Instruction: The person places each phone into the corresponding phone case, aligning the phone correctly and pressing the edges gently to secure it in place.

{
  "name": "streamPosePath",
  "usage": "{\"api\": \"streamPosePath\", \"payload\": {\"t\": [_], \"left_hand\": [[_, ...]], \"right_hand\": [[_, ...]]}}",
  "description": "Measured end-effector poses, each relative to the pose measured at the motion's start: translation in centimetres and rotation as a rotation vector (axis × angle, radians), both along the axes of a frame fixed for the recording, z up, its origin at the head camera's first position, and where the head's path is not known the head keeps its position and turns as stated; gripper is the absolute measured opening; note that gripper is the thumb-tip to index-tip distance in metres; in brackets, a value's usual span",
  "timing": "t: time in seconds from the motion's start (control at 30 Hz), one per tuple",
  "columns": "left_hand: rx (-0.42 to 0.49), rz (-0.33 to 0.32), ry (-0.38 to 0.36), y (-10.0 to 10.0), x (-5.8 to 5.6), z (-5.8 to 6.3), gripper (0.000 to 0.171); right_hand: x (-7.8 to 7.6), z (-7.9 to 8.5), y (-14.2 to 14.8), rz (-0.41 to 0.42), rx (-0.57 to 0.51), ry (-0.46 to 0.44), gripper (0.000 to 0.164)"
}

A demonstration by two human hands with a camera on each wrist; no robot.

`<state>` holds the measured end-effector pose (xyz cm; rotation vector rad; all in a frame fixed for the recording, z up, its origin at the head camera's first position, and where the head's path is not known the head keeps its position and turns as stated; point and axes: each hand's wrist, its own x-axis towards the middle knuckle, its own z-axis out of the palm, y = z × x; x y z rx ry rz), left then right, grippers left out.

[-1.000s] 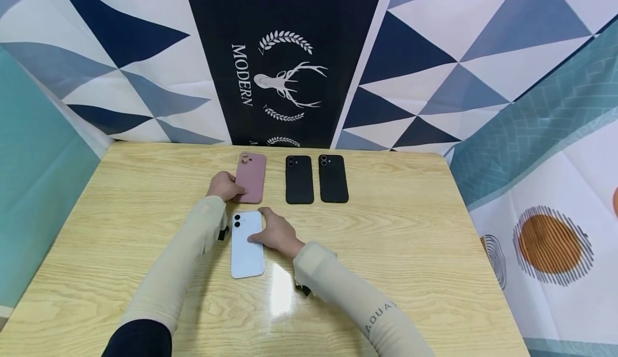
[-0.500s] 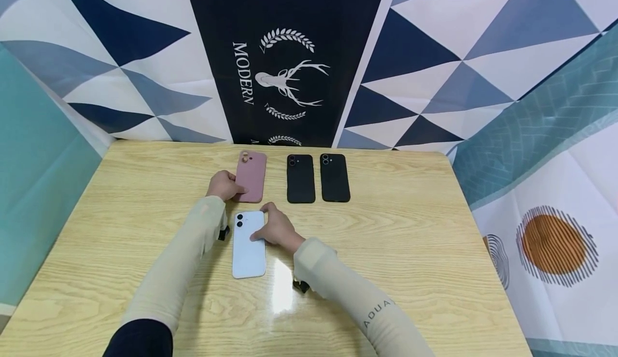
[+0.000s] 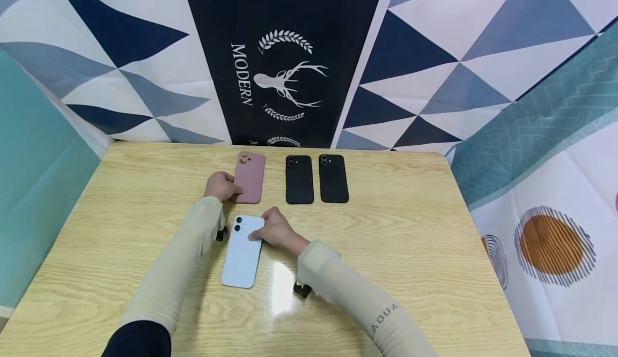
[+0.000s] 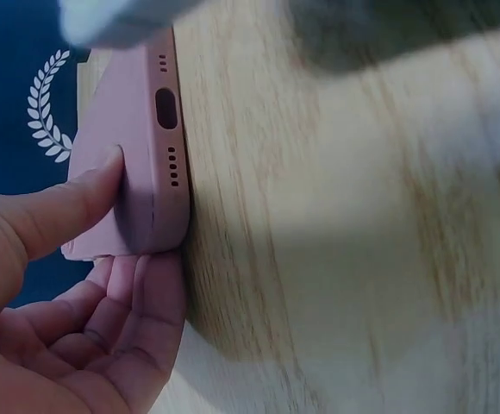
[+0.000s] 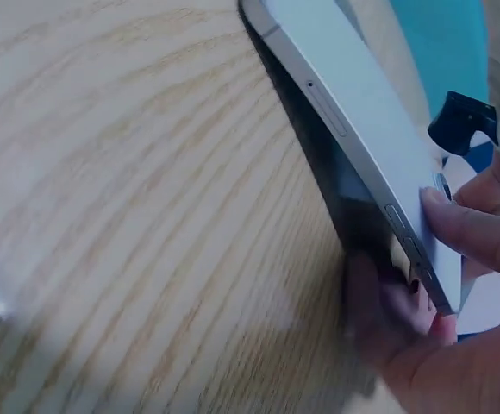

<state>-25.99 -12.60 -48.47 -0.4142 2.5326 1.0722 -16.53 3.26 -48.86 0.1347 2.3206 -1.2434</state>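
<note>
My left hand [image 3: 221,186] grips the lower left side of a pink phone case [image 3: 249,177] near the back of the table. In the left wrist view the thumb lies on the case's back [image 4: 103,194], fingers curled at its side; its bottom edge shows a port cutout and small holes. A white smartphone [image 3: 240,260], camera side up, is in front of it. My right hand [image 3: 276,228] pinches the phone's upper right edge. In the right wrist view the phone [image 5: 353,95] is tilted, its button side raised off the table, thumb on top and fingers below.
Two black phones or phone cases [image 3: 299,180] lie side by side at the back, right of the pink case. The wooden table [image 3: 410,250] ends at a patterned backdrop [image 3: 285,78]. Teal and white cloth [image 3: 536,185] hangs on the right.
The white phone has turned clockwise, its lower end swinging left, and its upper end has slid slightly toward me. The left hand stays on the pink case with hardly any movement.
</note>
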Motion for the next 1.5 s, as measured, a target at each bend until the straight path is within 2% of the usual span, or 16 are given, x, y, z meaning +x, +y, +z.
{"api": "streamPosePath", "payload": {"t": [0.33,0.5,0.77,1.0,1.17,1.37,1.5], "left_hand": [[0.035,-0.008,0.019,-0.7,0.2,0.5,0.040],[0.112,-0.017,0.011,-1.3,0.1,0.5,0.038],[0.235,-0.001,-0.023,-2.1,0.0,0.4,0.039],[0.350,0.006,-0.015,-2.4,0.3,0.8,0.042],[0.435,-0.013,-0.003,-2.6,1.2,1.9,0.044],[0.535,-0.017,-0.036,-3.0,2.6,3.1,0.049],[0.570,-0.028,-0.054,-3.0,3.6,3.9,0.051]], "right_hand": [[0.3,-0.8,1.3,-0.112,-0.318,-0.024,0.037],[0.1,-0.7,2.1,-0.160,-0.394,-0.020,0.031],[-0.1,-0.9,2.8,-0.210,-0.412,-0.020,0.029],[-0.6,-0.8,3.5,-0.284,-0.430,0.015,0.027],[-1.1,-0.4,4.4,-0.304,-0.435,0.029,0.028],[-1.8,0.5,5.2,-0.330,-0.465,0.032,0.030],[-2.3,1.2,5.7,-0.349,-0.452,0.046,0.029]]}}
